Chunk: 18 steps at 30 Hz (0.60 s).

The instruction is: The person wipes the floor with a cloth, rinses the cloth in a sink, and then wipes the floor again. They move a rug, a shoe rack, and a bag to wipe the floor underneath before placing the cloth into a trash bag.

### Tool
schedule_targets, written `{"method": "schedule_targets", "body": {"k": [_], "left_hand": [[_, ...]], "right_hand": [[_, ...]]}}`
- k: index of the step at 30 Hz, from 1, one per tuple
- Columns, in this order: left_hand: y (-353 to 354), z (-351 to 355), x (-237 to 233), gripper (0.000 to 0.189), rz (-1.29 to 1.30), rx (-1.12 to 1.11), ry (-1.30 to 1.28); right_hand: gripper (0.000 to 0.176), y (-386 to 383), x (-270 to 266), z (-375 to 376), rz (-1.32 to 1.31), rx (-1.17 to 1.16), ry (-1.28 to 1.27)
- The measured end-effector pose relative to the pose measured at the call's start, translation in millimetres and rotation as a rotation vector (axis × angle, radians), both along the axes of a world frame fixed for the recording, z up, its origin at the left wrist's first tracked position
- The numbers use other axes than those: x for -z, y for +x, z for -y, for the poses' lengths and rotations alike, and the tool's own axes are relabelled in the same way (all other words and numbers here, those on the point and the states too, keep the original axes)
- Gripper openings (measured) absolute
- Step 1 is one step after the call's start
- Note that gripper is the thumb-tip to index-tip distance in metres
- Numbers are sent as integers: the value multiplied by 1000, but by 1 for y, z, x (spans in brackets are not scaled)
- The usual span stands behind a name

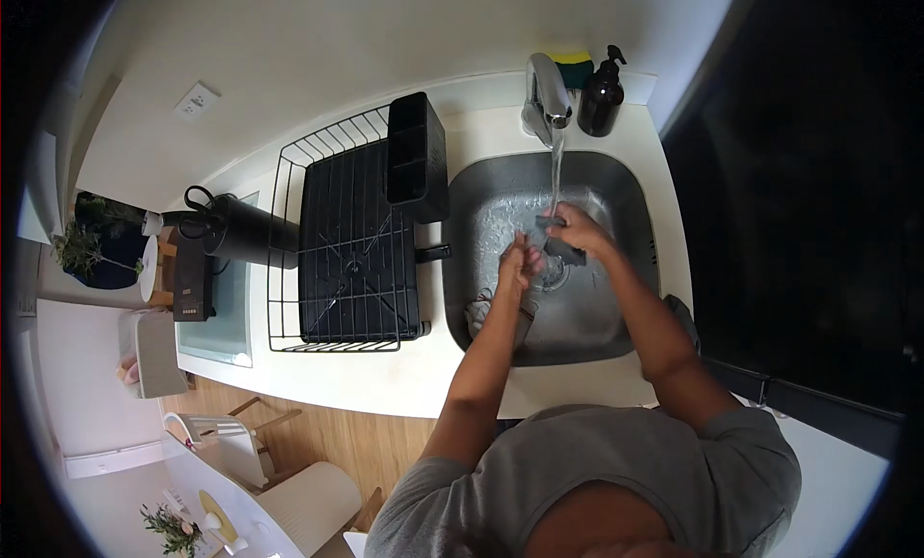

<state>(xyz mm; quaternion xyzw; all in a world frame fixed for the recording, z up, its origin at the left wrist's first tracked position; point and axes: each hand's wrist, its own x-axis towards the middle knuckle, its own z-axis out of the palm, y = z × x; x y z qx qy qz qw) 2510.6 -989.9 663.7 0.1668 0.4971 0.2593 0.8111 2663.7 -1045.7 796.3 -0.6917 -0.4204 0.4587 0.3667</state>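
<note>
Water runs from the chrome faucet (550,91) into the steel sink (587,317). Under the stream, my right hand (580,230) is closed on a dark grey cloth (570,253) that hangs down over the drain. Just left of it, my left hand (521,261) is close to the cloth with its fingers bent; whether it grips the cloth's edge is too small to tell. A light, crumpled cloth (478,312) lies at the sink's lower left, partly hidden by my left forearm.
Left of the sink stands a black wire dish rack (351,240) with a black utensil holder (417,158). Behind the sink are a dark pump bottle (602,100) and a yellow-green sponge (575,69). A black cylindrical container (252,233) stands beyond the rack.
</note>
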Motion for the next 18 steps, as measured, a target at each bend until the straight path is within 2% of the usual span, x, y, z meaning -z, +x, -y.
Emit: {"method": "schedule_targets", "body": {"k": [1,2,3,4,5,6,7,8,9,10,11,13,14,15,17,18], "left_hand": [[4,3,-32,53,2,6,6],[8,9,-76,54,151,54,-36],[10,12,-101,57,299,101,-80],[17,15,-112,47,355,77,-56],[22,14,-101,47,360,79,-52],[24,12,-97,40,324,89,-7],[26,11,-92,33,287,100,37],[25,11,-86,27,167,142,-6],[23,14,-99,27,164,145,-13],[21,16,-108,27,222,152,40],[19,19,-118,27,281,159,93],[6,19,-118,27,304,160,140],[-2,18,-115,27,198,244,223],[-10,17,-112,27,89,326,304],[-18,13,-106,27,24,329,228],[-15,9,-85,27,92,258,13]], "right_hand": [[35,-2,2,1,114,-77,31],[30,-7,0,8,62,-92,172],[30,-9,-7,11,65,-90,177],[28,-8,-14,15,33,-175,140],[25,-6,-21,16,2,-262,102],[24,1,-27,12,208,-283,-39],[24,7,-21,9,212,-281,-37],[27,11,-10,10,224,-164,113],[30,14,6,12,233,-45,259],[31,14,17,12,481,-50,543],[31,20,26,16,476,-43,536],[37,31,30,23,-246,-101,119],[38,36,32,28,-80,-26,171],[38,34,32,29,-88,-24,171],[32,28,33,32,-576,351,132],[27,6,30,32,-712,533,254]]}}
